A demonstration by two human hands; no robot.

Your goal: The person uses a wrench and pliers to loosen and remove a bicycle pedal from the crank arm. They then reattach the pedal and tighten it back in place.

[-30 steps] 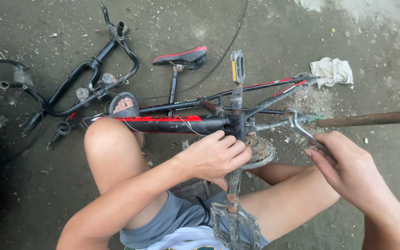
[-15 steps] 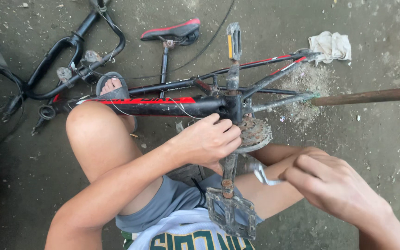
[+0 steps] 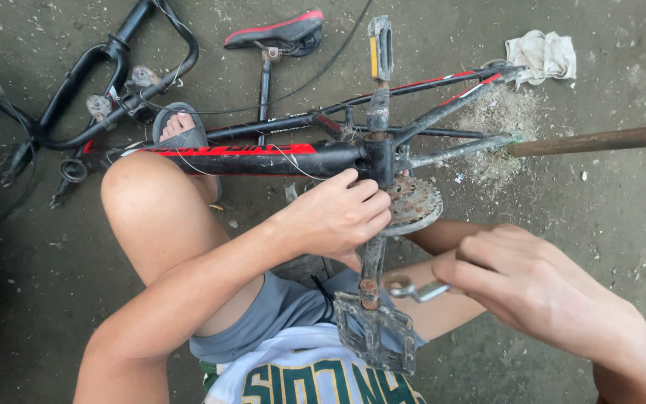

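Bicycle frame (image 3: 263, 153): black with red panel, lying on its side on the concrete floor (image 3: 600, 217), across the seated person's lap and knee. It sits lower and closer in view than half a second ago.

Crank arm (image 3: 373, 258): dark, rusted, running from the bottom bracket down toward the person. Near pedal (image 3: 371, 329) at its lower end, over the shorts; far pedal (image 3: 380, 49) with yellow reflector at the top.

Chainring (image 3: 413, 206): rusty, toothed, just right of the crank.

Left hand (image 3: 338, 213): curled closed round the upper crank arm beside the chainring, fingers wrapped, thumb toward the frame tube. Grip and place unchanged from the earlier frame.

Right hand (image 3: 540, 288): closed in a fist on the handle of a metal wrench (image 3: 416, 290). It has moved left since the earlier frame; the wrench head now lies at the joint of crank arm and near pedal, where before it hung off to the side. Whether the head is seated on the axle cannot be told.

Nearby: handlebar (image 3: 114, 90) upper left, saddle (image 3: 274, 34) on its post, white rag (image 3: 540, 56) upper right, brown rod (image 3: 600, 138) at the rear fork end, sandalled foot (image 3: 177, 127) behind the frame.
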